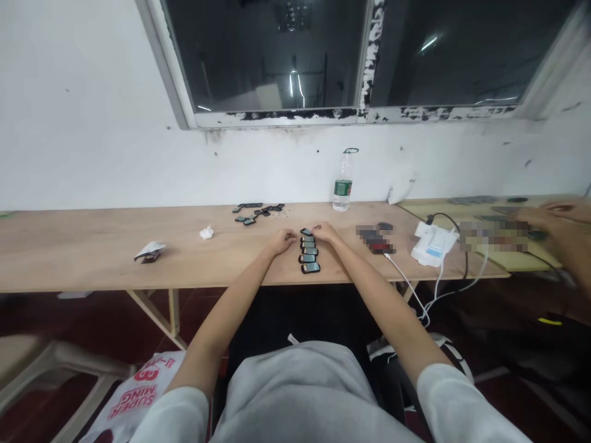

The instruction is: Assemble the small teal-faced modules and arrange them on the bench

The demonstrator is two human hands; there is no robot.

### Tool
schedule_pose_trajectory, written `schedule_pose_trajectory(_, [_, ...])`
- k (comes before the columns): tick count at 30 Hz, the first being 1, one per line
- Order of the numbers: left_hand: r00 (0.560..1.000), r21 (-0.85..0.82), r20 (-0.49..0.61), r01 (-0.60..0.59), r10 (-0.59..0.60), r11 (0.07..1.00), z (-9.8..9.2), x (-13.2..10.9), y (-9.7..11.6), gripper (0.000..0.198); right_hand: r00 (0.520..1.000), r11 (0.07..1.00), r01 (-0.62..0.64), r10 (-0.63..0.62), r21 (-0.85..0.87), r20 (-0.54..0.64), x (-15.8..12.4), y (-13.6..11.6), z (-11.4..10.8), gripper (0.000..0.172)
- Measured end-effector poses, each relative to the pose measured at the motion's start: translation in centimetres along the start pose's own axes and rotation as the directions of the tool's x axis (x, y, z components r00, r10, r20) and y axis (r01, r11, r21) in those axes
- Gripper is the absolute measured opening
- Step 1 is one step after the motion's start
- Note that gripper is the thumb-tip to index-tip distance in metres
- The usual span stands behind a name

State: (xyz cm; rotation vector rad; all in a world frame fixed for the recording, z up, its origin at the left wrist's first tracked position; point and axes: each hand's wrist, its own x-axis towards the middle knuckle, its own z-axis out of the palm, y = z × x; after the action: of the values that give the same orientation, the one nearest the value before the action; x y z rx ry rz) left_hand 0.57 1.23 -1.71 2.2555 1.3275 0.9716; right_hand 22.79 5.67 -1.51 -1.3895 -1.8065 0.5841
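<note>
First, locate the short row of small, black-rimmed, round-cornered pieces with grey-green faces (309, 251); it runs from just inside the front edge of the pale wooden bench (194, 264) toward the rear edge. I judge each piece light and stiff, its face probably smooth, slippery and easily scratched. Best hold: pinch the black rim at two opposite sides, fingertips off the face. My left hand (282, 241), fingers half-curled, is just left of the row's far end; whether it holds anything, I cannot tell. My right hand (323, 231) has bent fingers at the farthest piece (305, 232); contact appears likely, a grip cannot be confirmed. Beyond, near the rear edge, lies a loose cluster of similar dark pieces (249, 219).
</note>
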Motion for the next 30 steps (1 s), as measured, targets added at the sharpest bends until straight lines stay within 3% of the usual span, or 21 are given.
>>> schedule_pose_trajectory(5, [1.000,-0.007,-0.002,-0.009,0.009,1.000,0.1,0.1,-0.2,0.010,0.999,0.999,-0.051,0.051,-0.012,-0.006,0.1,0.0,0.7,0.019])
schedule_pose_trajectory(13, [0.998,-0.016,-0.057,0.007,-0.008,1.000,0.3,0.3,0.0,0.010,0.997,0.967,-0.037,0.054,0.252,-0.061,0.1,0.3,0.2,0.012])
schedule_pose_trajectory(18, [0.993,-0.150,-0.116,0.013,-0.030,0.989,0.4,1.4,0.4,0.018,0.995,0.921,-0.037,0.069,0.389,-0.068,0.2,0.0,0.5,0.015])
schedule_pose_trajectory(25, [0.987,-0.020,-0.113,-0.115,0.112,0.993,0.4,3.6,2.2,0.021,0.996,0.851,0.039,0.009,0.524,-0.088,0.4,-0.3,0.8,0.019])
schedule_pose_trajectory(30, [0.972,0.039,-0.150,-0.174,0.178,0.984,0.9,3.8,2.1,0.021,0.996,0.812,0.046,0.004,0.582,-0.084,0.3,-0.3,0.5,0.018])
